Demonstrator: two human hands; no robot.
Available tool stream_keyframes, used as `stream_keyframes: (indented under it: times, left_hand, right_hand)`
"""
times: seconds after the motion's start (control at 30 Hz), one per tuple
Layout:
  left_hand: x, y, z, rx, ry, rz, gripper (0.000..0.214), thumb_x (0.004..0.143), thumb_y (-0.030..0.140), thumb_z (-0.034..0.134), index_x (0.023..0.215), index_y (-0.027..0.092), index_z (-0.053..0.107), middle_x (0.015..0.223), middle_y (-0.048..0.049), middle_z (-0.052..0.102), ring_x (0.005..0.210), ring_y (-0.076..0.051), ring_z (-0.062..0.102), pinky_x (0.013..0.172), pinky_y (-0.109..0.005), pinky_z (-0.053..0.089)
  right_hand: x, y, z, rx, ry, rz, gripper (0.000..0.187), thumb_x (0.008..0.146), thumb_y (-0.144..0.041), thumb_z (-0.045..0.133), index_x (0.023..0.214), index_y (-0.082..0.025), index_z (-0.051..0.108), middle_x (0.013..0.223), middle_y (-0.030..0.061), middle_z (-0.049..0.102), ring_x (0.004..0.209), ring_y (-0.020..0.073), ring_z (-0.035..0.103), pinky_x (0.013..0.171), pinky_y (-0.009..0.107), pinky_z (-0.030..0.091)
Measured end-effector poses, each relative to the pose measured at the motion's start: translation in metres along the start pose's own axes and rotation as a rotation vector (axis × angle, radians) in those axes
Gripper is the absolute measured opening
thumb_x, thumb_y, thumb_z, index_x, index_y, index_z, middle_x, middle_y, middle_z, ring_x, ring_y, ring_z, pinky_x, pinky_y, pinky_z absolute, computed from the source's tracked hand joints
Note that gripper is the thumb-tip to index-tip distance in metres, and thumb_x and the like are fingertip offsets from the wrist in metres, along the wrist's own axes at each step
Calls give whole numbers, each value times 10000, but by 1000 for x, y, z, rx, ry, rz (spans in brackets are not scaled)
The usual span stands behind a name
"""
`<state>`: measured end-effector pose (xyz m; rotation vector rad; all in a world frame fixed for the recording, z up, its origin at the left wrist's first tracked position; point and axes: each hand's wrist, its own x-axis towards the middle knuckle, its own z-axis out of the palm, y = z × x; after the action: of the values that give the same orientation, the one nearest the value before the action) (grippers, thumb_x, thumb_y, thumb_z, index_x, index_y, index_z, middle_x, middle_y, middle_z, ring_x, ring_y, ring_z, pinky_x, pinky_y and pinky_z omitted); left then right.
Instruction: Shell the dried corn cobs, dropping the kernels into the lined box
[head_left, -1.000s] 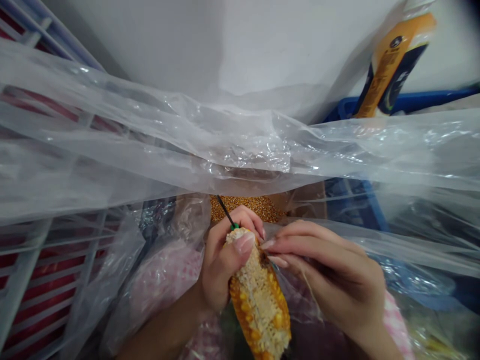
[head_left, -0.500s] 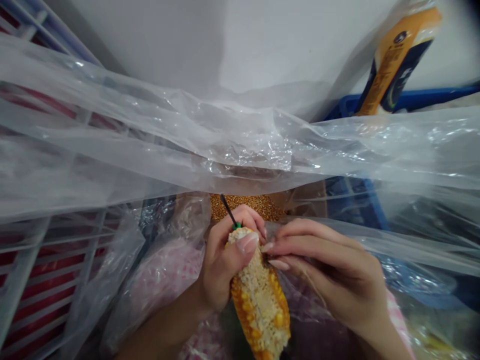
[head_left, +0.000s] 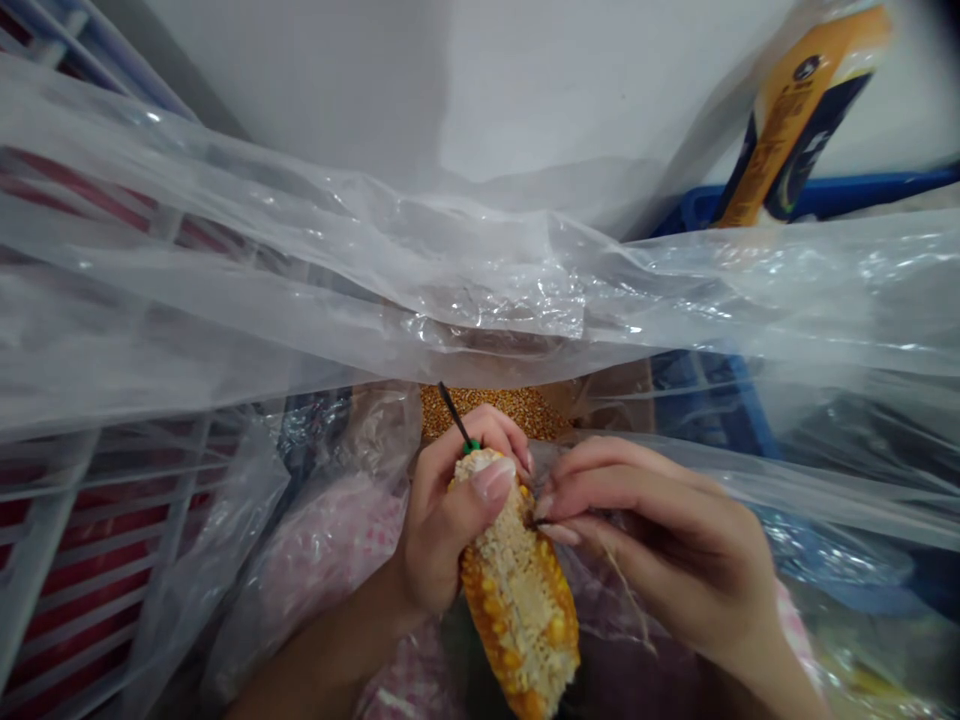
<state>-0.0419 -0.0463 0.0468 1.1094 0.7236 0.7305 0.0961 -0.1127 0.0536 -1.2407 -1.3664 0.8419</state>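
Note:
A partly stripped corn cob (head_left: 521, 610), orange-yellow kernels along its sides and a pale bare strip down the middle, tilts with its lower end toward me. My left hand (head_left: 457, 510) is wrapped round its upper end, thumb lying on the bare strip. At that end a thin black rod (head_left: 454, 412) sticks out of a small green piece (head_left: 471, 446). My right hand (head_left: 660, 540) is closed in a pinch at the cob's right edge; what lies between its fingertips is too small to name. A fine pale thread (head_left: 631, 600) hangs by the right palm.
Loose corn kernels (head_left: 510, 408) lie beyond my hands. Clear plastic sheeting (head_left: 480, 270) stretches across in front. A white slatted crate (head_left: 56, 540) with red behind it stands left. At right are a blue basket (head_left: 825, 200) and an orange-and-navy packet (head_left: 795, 120). Pink checked cloth (head_left: 337, 540) shows below.
The right fingertips have closed a little more and shifted slightly down against the cob. The pale thread now hangs further out from the right palm. The left hand keeps its hold.

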Motion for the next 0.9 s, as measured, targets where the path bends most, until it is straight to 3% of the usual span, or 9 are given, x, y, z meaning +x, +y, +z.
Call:
stream_keyframes:
  times: [0.4, 0.67, 0.9]
  left_hand:
    - [0, 3, 1, -36, 32, 0, 284, 724, 432, 526, 609, 174, 494, 703, -34, 475, 645, -146, 437, 606, -291, 360]
    - [0, 3, 1, -31, 39, 12, 265, 722, 415, 522, 611, 176, 501, 700, -32, 476, 630, -142, 435, 601, -289, 362]
    - [1, 3, 2, -13, 56, 8, 283, 708, 437, 518, 597, 177, 494, 694, -45, 477, 637, -156, 442, 575, -290, 367]
  right_hand:
    - [-3, 0, -3, -35, 46, 5, 46, 770, -148, 610, 785, -185, 632, 738, 29, 622, 680, 120, 599, 592, 207, 507]
    - [-7, 4, 0, -79, 154, -35, 138, 741, -80, 611, 805, -201, 630, 751, 23, 618, 686, 124, 592, 605, 222, 498]
    - [-7, 6, 1, -95, 280, -46, 113, 752, -106, 603, 791, -208, 634, 717, 27, 612, 675, 145, 582, 575, 247, 488]
